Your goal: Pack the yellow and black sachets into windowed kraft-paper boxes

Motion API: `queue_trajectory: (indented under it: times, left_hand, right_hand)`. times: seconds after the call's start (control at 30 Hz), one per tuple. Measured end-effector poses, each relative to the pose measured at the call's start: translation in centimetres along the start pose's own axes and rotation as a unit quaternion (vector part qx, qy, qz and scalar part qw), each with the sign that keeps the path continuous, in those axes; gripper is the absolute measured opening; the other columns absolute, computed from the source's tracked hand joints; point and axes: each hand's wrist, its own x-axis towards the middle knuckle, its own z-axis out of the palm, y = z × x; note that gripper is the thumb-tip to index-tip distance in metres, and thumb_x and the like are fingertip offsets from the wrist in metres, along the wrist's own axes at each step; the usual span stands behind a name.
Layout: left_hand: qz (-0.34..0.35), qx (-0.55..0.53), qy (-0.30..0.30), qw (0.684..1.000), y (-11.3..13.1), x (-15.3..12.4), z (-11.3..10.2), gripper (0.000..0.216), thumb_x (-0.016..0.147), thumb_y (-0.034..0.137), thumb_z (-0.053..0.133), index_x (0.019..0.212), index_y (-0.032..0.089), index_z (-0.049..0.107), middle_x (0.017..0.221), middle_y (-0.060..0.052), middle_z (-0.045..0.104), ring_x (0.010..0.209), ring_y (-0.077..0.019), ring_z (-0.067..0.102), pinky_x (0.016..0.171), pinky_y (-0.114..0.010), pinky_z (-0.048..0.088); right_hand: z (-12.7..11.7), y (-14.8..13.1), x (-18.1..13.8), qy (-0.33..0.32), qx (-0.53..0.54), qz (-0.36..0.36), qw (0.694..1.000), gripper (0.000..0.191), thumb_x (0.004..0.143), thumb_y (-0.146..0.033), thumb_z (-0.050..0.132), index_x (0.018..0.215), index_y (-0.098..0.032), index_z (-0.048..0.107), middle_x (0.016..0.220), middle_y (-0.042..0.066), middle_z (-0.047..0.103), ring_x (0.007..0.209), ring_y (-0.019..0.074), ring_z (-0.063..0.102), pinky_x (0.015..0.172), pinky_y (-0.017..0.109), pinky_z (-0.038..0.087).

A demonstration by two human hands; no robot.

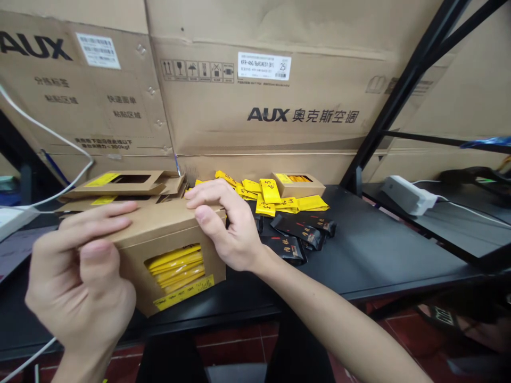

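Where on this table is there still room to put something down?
The widest bare stretch of black table lies right of the black sachets, toward the rack post. It's crowded at the back, with yellow sachets and flat cardboard boxes, and around the box held by the left hand and right hand.

Left hand (80, 282), right hand (227, 229) hold kraft box (133, 260)
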Motion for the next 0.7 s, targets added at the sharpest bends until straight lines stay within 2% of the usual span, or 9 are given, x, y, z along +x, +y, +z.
queue_trajectory:
  times: [0.1,0.23,0.33,0.37,0.43,0.5,0.53,0.6,0.7]
  left_hand:
    - [0.013,-0.028,0.026,0.999,0.1,-0.2,0.2,0.024,0.098,0.040,0.059,0.083,0.023,0.065,0.102,-0.004,0.074,0.110,-0.0236,0.074,0.119,-0.051,0.048]
    - [0.033,-0.011,0.011,0.999,-0.3,-0.3,0.0,0.029,0.101,0.044,0.056,0.081,0.023,0.059,0.096,-0.003,0.072,0.110,-0.0244,0.075,0.118,-0.054,0.049]
    - [0.074,0.002,-0.017,0.997,-1.0,-0.6,-0.4,0.017,0.098,0.039,0.062,0.098,0.024,0.056,0.118,-0.007,0.075,0.125,-0.0270,0.071,0.123,-0.059,0.043]
    - [0.081,0.010,-0.034,0.996,-1.4,-0.9,-0.6,0.022,0.094,0.036,0.067,0.108,0.023,0.056,0.134,-0.010,0.071,0.136,-0.0282,0.065,0.126,-0.060,0.040]
    - [0.072,0.028,-0.050,0.996,-2.4,-1.9,-1.1,0.056,0.083,0.036,0.078,0.130,0.023,0.052,0.157,-0.015,0.057,0.149,-0.0320,0.054,0.129,-0.059,0.036]
    - [0.013,0.054,-0.047,0.997,-3.5,-3.0,-1.8,0.082,0.074,0.048,0.083,0.142,0.022,0.046,0.158,-0.019,0.054,0.145,-0.0371,0.057,0.122,-0.058,0.047]
    - [-0.050,0.079,-0.068,0.993,-4.1,-3.6,-2.2,0.082,0.075,0.056,0.082,0.141,0.022,0.049,0.148,-0.018,0.062,0.134,-0.0371,0.066,0.111,-0.055,0.057]
    - [-0.172,0.076,-0.167,0.968,-5.0,-4.4,-3.0,0.075,0.081,0.063,0.076,0.139,0.024,0.052,0.133,-0.015,0.071,0.117,-0.0347,0.075,0.095,-0.050,0.066]
    - [-0.210,0.078,-0.248,0.943,-5.5,-4.7,-3.7,0.059,0.087,0.064,0.070,0.132,0.027,0.061,0.127,-0.009,0.077,0.112,-0.0298,0.078,0.096,-0.045,0.066]
  right_hand:
    - [0.0,0.0,-0.2,-0.001,-0.004,-0.003,1.000,0.025,0.105,-0.046,0.055,0.093,-0.025,0.063,0.107,0.005,0.073,0.109,0.0178,0.068,0.103,0.039,0.055]
    - [0.2,0.1,-0.7,0.007,-0.023,0.005,1.000,0.025,0.102,-0.047,0.058,0.090,-0.025,0.061,0.111,0.007,0.072,0.117,0.0205,0.067,0.107,0.043,0.054]
    - [0.0,0.5,-1.1,-0.009,-0.029,0.013,0.999,0.027,0.095,-0.052,0.066,0.100,-0.026,0.062,0.120,0.009,0.071,0.125,0.0237,0.065,0.113,0.047,0.051]
    - [-0.2,0.6,-1.2,-0.027,-0.028,0.016,0.999,0.031,0.093,-0.052,0.069,0.107,-0.025,0.063,0.123,0.009,0.071,0.126,0.0243,0.065,0.113,0.047,0.052]
    - [-0.7,0.7,-1.4,-0.081,-0.023,0.022,0.996,0.043,0.089,-0.051,0.073,0.121,-0.024,0.061,0.130,0.010,0.070,0.125,0.0243,0.067,0.111,0.045,0.053]
    - [-1.3,0.6,-1.4,-0.134,-0.024,0.028,0.990,0.054,0.087,-0.050,0.076,0.132,-0.024,0.058,0.135,0.010,0.069,0.122,0.0239,0.068,0.109,0.043,0.055]
    - [-1.8,0.5,-1.2,-0.143,-0.031,0.034,0.989,0.057,0.087,-0.050,0.076,0.134,-0.024,0.057,0.137,0.009,0.068,0.122,0.0240,0.069,0.109,0.042,0.056]
    - [-3.0,0.7,-0.5,-0.104,-0.059,0.059,0.991,0.056,0.087,-0.054,0.075,0.133,-0.026,0.058,0.136,0.008,0.069,0.123,0.0252,0.068,0.109,0.044,0.055]
    - [-6.4,2.5,1.5,0.078,-0.128,0.141,0.979,0.052,0.094,-0.059,0.065,0.134,-0.027,0.057,0.133,0.010,0.068,0.124,0.0264,0.067,0.106,0.046,0.057]
